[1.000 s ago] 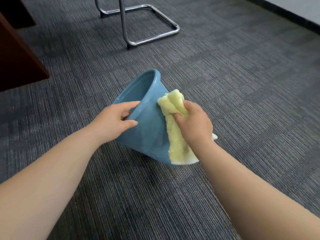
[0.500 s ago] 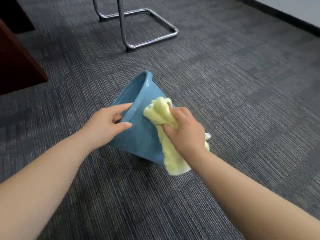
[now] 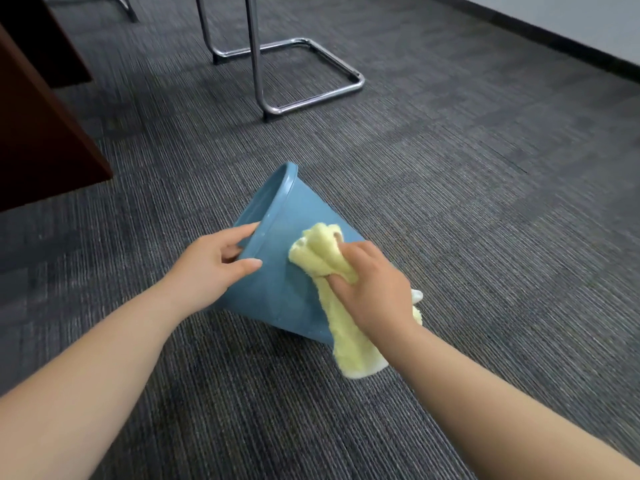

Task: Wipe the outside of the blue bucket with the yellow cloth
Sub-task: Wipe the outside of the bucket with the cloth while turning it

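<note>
Grip: left hand clasps the rim of the blue bucket, fingers hooked over the lip and thumb on the outer wall; right hand is clenched around the bunched yellow cloth, pressing it to the bucket's side.
Floor: grey ribbed carpet, the largest surface in view; everything rests on it.
Furniture: dark wooden panel at far left; chrome chair frame well beyond the bucket.
Bucket, position: tipped over on the carpet in the middle of the view, mouth facing away and to the left, base toward the person's right; the base itself is hidden behind the cloth and right hand.
Bucket, handling: probably light, stiff plastic with a smooth wall, likely to roll or slide unless held; the rolled rim is the sound place to take hold.
Cloth, handling: soft, plush, limp; a loose tail hangs below the fist down to the carpet. Best held bunched in the palm.
Arm pose: both forearms bare, reaching forward and down, left wrist angled inward to the rim, right wrist bent over the wall.
Progress: wiping under way on the upper side; the underside looks not yet reachable.
</note>
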`<state>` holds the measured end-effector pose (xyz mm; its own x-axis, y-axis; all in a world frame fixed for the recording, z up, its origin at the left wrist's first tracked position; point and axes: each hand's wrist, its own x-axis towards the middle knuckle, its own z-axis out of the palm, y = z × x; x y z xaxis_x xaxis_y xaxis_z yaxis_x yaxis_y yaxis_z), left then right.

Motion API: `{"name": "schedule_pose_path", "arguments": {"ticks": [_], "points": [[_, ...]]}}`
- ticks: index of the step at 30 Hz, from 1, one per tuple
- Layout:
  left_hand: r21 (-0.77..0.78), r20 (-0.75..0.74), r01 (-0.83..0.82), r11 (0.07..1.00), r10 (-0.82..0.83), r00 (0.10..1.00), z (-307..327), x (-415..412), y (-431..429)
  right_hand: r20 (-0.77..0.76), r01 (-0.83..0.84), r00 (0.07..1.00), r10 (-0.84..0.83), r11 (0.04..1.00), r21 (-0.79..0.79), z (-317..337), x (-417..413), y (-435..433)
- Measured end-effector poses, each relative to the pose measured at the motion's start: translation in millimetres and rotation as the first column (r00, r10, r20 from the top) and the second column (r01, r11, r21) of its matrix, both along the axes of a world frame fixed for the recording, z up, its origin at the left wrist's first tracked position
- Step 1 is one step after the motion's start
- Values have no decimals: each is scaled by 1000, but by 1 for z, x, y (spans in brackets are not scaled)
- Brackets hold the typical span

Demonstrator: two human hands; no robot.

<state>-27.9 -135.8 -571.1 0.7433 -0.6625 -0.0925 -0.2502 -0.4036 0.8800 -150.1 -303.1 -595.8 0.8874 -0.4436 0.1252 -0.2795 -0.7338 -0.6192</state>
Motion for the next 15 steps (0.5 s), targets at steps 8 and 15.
{"name": "schedule_pose_path", "arguments": {"ticks": [8, 15], "points": [[-26, -20, -36, 999, 35, 999, 2, -2, -6, -90, 164, 982, -164, 986, 0, -9, -1, -33], [-34, -35, -107, 994, 106, 994, -2, 1, 0, -64, -89, 994, 88, 996, -7, -15, -9, -10]]}}
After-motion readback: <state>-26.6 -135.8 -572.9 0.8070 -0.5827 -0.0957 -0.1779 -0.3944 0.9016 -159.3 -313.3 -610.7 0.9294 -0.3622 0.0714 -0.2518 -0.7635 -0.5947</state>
